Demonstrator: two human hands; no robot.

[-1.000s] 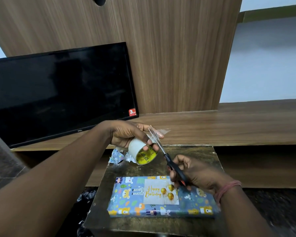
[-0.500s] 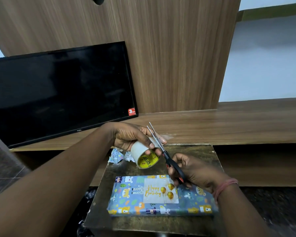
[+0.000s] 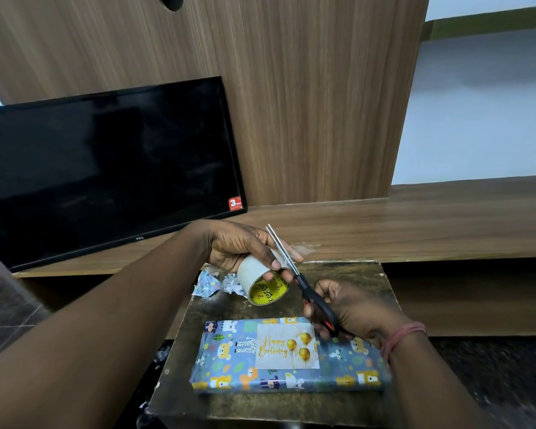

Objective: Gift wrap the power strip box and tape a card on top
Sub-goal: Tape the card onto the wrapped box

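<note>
Gift-wrapped blue animal-print box [image 3: 291, 360] lies near us on the dark desk [image 3: 347, 274], birthday card [image 3: 287, 345] loose on top, so our left hand [image 3: 239, 249] grips the white tape roll [image 3: 257, 281] while right-hand [image 3: 353, 311] fingers work the black scissors [image 3: 304, 283], blades nearly closed, to cut a strip.

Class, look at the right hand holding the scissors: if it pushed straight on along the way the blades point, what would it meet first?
Probably the left hand gripping the tape roll: the scissors in the right hand already cross its fingers, though depth is unclear.
</note>
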